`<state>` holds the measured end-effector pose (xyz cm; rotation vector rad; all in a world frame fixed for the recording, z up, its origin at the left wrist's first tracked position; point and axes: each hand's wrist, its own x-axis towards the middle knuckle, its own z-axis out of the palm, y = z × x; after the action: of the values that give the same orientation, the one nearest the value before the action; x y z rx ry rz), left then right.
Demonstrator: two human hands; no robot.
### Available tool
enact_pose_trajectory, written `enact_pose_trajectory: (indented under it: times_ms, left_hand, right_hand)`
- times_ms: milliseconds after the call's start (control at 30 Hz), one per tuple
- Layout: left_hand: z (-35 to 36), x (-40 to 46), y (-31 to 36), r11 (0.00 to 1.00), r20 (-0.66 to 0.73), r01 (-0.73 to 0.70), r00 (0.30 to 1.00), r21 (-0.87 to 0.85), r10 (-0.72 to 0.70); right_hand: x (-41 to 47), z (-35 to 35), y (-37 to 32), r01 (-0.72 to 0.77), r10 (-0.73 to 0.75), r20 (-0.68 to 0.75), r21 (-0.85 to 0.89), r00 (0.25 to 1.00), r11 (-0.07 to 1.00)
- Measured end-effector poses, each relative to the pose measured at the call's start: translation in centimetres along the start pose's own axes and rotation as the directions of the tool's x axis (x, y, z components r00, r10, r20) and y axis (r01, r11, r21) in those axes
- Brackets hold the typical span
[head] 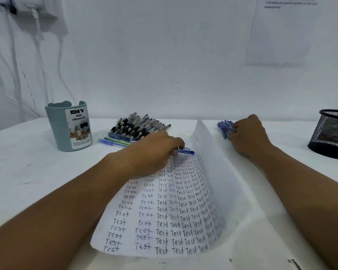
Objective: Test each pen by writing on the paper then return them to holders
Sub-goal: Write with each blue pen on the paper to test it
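Forearms, two, bare, enter from the bottom corners and reach across a white counter (37, 172).

Paper (164, 211): one white sheet on the counter between the arms, covered in columns of the handwritten word "Test" in dark and blue ink; its right side curls up off the counter into a standing fold.

Left hand (154, 151): rests on the upper part of the sheet, fingers curled round a blue pen (185, 151), whose end projects rightward from the fingers toward the raised fold.

Right hand (248, 133): beyond the fold on the counter, fingers curled onto a small cluster of blue pens (224, 127) lying there; gripping at least one of them.

Pen pile (139, 126): many pens with dark and clear barrels, heaped on the counter behind the left hand; a few loose blue and green pens (113, 142) lie at its front edge.

Grey-blue desk organizer (69, 125): upright cup, far left, labelled "DIY DESK ORGANIZER"; contents cannot be seen from this angle.

Black mesh holder (331, 131): upright at the right edge, partly out of frame; a label shows through the mesh, any pens inside cannot be made out.

Printed sheet (281, 32): fixed to the white wall, upper right, text too blurred to read.
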<state>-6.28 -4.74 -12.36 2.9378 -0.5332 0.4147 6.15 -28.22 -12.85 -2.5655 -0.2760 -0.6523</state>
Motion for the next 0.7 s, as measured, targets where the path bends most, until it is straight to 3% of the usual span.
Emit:
enact_pose_trajectory:
  times_ms: [233, 467, 700]
  left_hand:
    - [-0.2, -0.2, 0.6, 0.999, 0.051, 0.018, 0.999, -0.036, -0.016]
    - [-0.5, -0.6, 0.9, 0.996, 0.066, -0.058, 0.996, -0.073, 0.063]
    - [-0.2, -0.4, 0.5, 0.993, 0.076, -0.121, 0.990, -0.010, 0.121]
  right_hand:
    - [0.1, 0.4, 0.0, 0.072, -0.077, -0.072, -0.067, 0.994, 0.995]
    - [0.4, 1.3, -0.2, 0.170, -0.176, -0.020, -0.175, 0.984, 0.970]
    - [0.9, 2.1, -0.6, 0.222, -0.197, 0.139, -0.194, 0.971, 0.956]
